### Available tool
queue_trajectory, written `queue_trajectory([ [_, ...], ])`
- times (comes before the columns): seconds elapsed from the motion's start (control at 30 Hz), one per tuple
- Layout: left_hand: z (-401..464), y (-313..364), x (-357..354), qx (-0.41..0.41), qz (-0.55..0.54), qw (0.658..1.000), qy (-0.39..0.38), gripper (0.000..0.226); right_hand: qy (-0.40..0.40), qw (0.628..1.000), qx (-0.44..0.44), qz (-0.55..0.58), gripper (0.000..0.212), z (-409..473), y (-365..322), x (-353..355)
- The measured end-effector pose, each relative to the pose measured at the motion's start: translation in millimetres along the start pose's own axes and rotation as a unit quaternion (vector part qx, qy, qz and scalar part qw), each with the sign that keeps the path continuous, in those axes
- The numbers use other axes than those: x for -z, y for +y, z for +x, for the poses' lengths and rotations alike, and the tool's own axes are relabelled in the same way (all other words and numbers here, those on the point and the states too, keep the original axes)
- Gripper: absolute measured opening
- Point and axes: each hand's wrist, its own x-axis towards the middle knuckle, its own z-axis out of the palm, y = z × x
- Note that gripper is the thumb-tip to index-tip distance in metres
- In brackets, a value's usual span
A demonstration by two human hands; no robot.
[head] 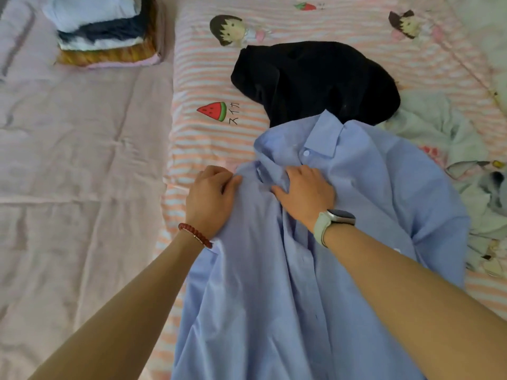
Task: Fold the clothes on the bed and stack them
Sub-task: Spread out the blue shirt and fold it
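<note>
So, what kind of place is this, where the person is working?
Most likely a bedroom at home. The work surface is a bed with a striped cartoon-print sheet, a stack of folded clothes sits at its far corner, and both hands grip a blue shirt spread for folding.

Both bare forearms reached forward and inward, the left hand (211,194) knuckles-up with its fingers curled in a pinch and red beads round that wrist, while the right hand (304,193), a pale-strapped watch on its wrist, lay palm-down with fingertips bent.
</note>
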Motion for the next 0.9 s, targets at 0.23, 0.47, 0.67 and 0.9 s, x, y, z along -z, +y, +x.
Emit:
queue_trajectory([
  [0.23, 3, -18, 43, 0.083, -0.208, 0.973, 0.059, 0.020, 0.110, 0.964, 0.006, 0.241, 0.030, 15, 4, 9],
  [0.47, 15, -28, 46, 0.204, 0.067, 0.974, 0.074, 0.031, -0.005, 0.954, -0.004, 0.299, 0.027, 45, -23, 22],
  [0.67, -18, 17, 14, -0.003, 0.147, 0.988, 0.043, 0.043, 0.126, 0.958, 0.026, 0.254, 0.031, -19, 15, 25],
  [0.9, -90, 66, -50, -0.109, 0.015, 0.978, -0.177, 0.037, 0.057, 0.987, -0.131, 0.071, 0.050, -118, 131, 29],
])
